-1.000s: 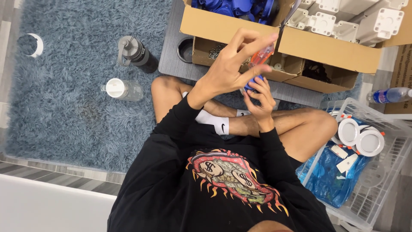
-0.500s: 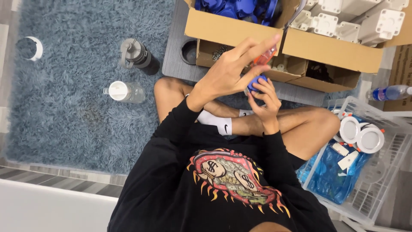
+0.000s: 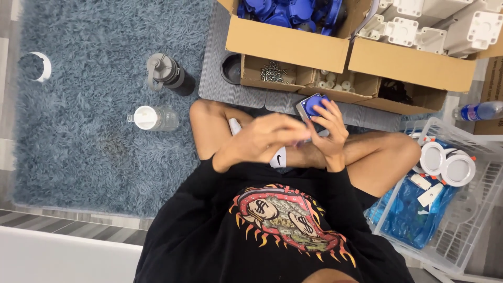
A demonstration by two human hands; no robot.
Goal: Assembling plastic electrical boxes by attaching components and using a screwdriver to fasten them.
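Seated person, legs crossed, on a blue shaggy rug [image 3: 78,131], seen from overhead; black printed shirt fills the lower centre of the frame.

Right hand [image 3: 329,133]: centre of frame, just right of middle. Fingers wrapped round a small grey block with a round blue cap [image 3: 313,106], gripping it by the sides with the blue face turned up toward the camera, likely so the face stays visible and reachable. The block sits above the lap, just below the row of boxes.

Left hand [image 3: 262,141]: centre, blurred, lying across in front of the right wrist. Fingers curled; whether it holds anything cannot be told.

Boxes, upper right, set within arm's reach along the edge of a grey mat [image 3: 220,78]:
- large cardboard box of blue parts [image 3: 288,10], top centre;
- large cardboard box of white plastic pieces [image 3: 435,26], top right;
- shallow cardboard tray [image 3: 314,78] in front of them, divided into sections: screws [image 3: 272,72] at left, small white bits in the middle, dark items at right.

Clear plastic basket [image 3: 471,209], lower right, beside the knee: white round discs [image 3: 445,162], a blue bag and small white pieces inside.

Rug, left half: dark drinking bottle [image 3: 167,76] lying on its side, a clear bottle with white lid [image 3: 154,118] below it, a white ring [image 3: 36,65] at far upper left, all well apart from the hands.

Small water bottle [image 3: 479,111] at right edge.
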